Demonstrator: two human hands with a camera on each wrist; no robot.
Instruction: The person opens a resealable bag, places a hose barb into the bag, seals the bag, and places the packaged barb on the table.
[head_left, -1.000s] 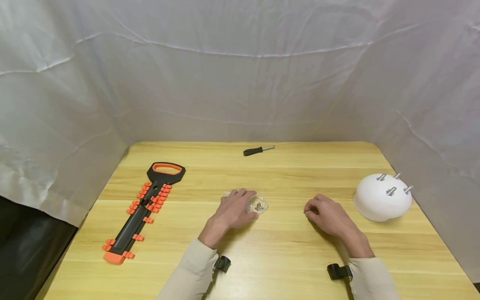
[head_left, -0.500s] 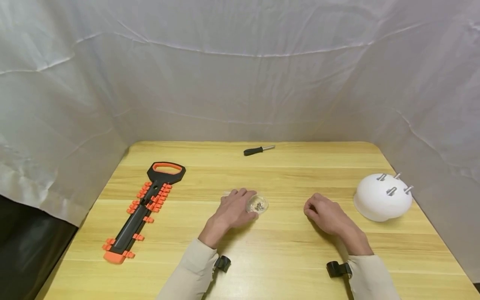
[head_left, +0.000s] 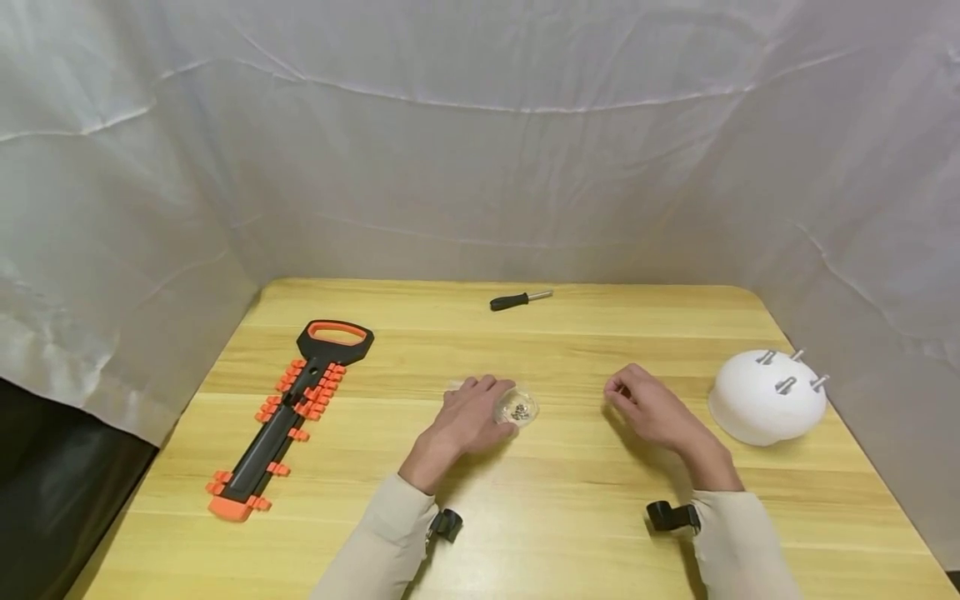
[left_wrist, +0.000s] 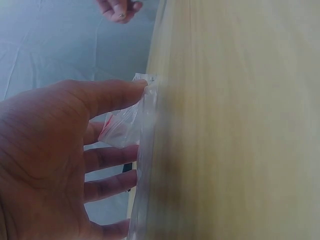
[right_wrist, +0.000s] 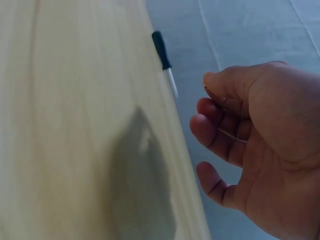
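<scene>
My left hand (head_left: 471, 415) lies around the left side of a small clear plastic dish (head_left: 533, 408), thumb and fingers holding its edge. Several tiny metal screws (head_left: 520, 412) are heaped inside the dish. In the left wrist view, a crumpled clear bag (left_wrist: 125, 126) with a red strip shows between thumb and fingers, over the dish's edge (left_wrist: 148, 117). To the right, my right hand (head_left: 651, 408) is held above the table, thumb and index finger pinching a tiny metal piece (left_wrist: 121, 15) that looks like a screw. The fingertips mostly hide it.
A black-handled screwdriver (head_left: 510, 302) lies near the table's back edge. On the left is a black and orange rack (head_left: 262, 450) with orange clips along both sides. A white rounded body (head_left: 757, 400) with several metal pegs stands at the right. Grey cloth (head_left: 480, 183) hangs behind the table.
My right hand has risen a little from the table and shifted slightly left, still pinching. The left hand stays at the dish. The head view has shifted slightly.
</scene>
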